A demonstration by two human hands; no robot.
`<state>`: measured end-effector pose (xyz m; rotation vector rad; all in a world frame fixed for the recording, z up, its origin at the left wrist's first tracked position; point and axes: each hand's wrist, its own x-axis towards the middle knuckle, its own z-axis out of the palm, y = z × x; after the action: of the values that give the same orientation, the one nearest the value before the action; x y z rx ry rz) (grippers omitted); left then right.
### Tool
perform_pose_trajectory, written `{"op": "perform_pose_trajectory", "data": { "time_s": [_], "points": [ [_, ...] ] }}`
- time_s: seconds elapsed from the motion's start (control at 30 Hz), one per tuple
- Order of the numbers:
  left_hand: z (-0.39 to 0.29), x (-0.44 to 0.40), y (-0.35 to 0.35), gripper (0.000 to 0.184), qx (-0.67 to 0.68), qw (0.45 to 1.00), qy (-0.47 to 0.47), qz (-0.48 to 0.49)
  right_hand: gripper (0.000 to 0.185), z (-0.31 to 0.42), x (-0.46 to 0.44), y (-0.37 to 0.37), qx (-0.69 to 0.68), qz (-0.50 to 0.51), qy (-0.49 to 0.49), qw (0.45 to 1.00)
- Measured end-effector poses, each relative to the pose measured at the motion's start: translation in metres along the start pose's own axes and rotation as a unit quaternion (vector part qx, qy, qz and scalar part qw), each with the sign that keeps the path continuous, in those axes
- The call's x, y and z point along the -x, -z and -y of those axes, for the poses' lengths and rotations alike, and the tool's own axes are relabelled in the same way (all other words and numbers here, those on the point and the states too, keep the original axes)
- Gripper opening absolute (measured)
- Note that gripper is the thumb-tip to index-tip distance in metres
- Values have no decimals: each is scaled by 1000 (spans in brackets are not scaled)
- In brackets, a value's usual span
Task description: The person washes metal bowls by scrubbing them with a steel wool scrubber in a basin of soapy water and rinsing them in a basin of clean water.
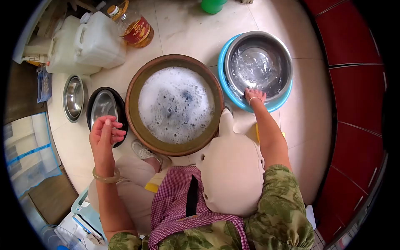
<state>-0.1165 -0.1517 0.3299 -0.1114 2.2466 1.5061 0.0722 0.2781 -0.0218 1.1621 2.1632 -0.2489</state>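
My right hand point(255, 96) rests at the near rim of a steel basin point(287, 62) with clear, rippling water in it; its fingertips are hidden at the water's edge. That basin sits inside a light blue basin point(223, 54). My left hand point(109, 131) is raised, palm up with loosely curled fingers apart, and holds nothing. Below it are a black basin point(121, 98) and an oval metal bowl point(103, 104) inside. Between my hands stands a large brown-rimmed tub point(132, 87) with white suds and dark patches in the water.
Another metal bowl point(74, 99) is at the left. Plastic jugs point(100, 41) and an oil bottle point(139, 33) stand at the back left. A green container point(213, 5) is at the top. Red cabinets point(354, 91) line the right side.
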Motion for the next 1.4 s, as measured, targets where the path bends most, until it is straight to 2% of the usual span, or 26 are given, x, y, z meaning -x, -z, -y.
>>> {"op": "perform_pose_trajectory", "data": {
  "time_s": [0.1,0.13,0.2,0.3,0.33,0.4,0.43,0.53,0.63,0.67,0.77,0.8,0.87,0.9,0.93,1.03,1.07,1.17,1.2,1.3,1.33,1.4],
  "points": [
    [2,-5,-6,21,-15,1000,9,2,63,33,-46,-30,-130,-41,110,985],
    [3,-5,-7,21,-18,1000,11,4,64,39,-54,-33,-219,-42,169,960],
    [3,-7,-7,23,-12,1000,11,10,67,45,-64,-36,-391,-43,276,877],
    [4,-10,-2,24,-9,1000,10,11,76,22,-42,-15,-358,107,291,881],
    [4,-8,0,24,-8,1000,12,13,82,12,-16,-2,-329,104,247,905],
    [5,-7,2,24,-10,1000,12,12,83,-13,-1,7,-137,76,204,966],
    [7,-6,3,24,-12,1000,12,11,83,-21,1,9,-40,60,179,981],
    [13,-8,3,23,-16,1000,17,20,78,-14,1,4,41,-25,159,986],
    [11,-5,-2,21,-21,999,17,21,70,-22,-90,-69,-135,31,306,942],
    [10,-4,-4,22,-18,999,19,26,65,-4,-73,-49,-260,52,319,910],
    [5,-3,-8,22,-13,999,19,34,63,16,-49,-31,-354,82,301,882],
    [3,-2,-9,22,-10,999,17,35,60,13,-27,-7,-433,158,266,847],
    [0,-2,-8,22,-6,999,12,35,60,3,6,29,-209,114,235,942],
    [1,-3,-8,22,-6,999,9,36,61,0,17,36,-91,88,214,969],
    [1,-3,-9,22,-7,999,8,38,65,-4,15,20,-53,57,124,989],
    [1,-3,-11,22,-3,999,14,50,62,-7,4,-5,24,47,123,991],
    [1,-2,-10,22,2,998,9,59,66,-16,-21,-29,-5,55,158,986],
    [3,1,-8,22,17,998,-9,63,76,2,14,18,-124,136,147,972],
    [2,3,-7,22,18,998,-8,66,83,5,20,28,-170,149,177,958],
    [0,4,-7,21,23,997,-6,69,81,13,39,50,-268,184,174,929],
    [1,5,-8,21,25,997,-6,67,78,15,41,48,-364,187,159,899],
    [1,4,-10,20,24,998,-10,65,73,18,47,47,-419,171,171,875]
  ]
}}
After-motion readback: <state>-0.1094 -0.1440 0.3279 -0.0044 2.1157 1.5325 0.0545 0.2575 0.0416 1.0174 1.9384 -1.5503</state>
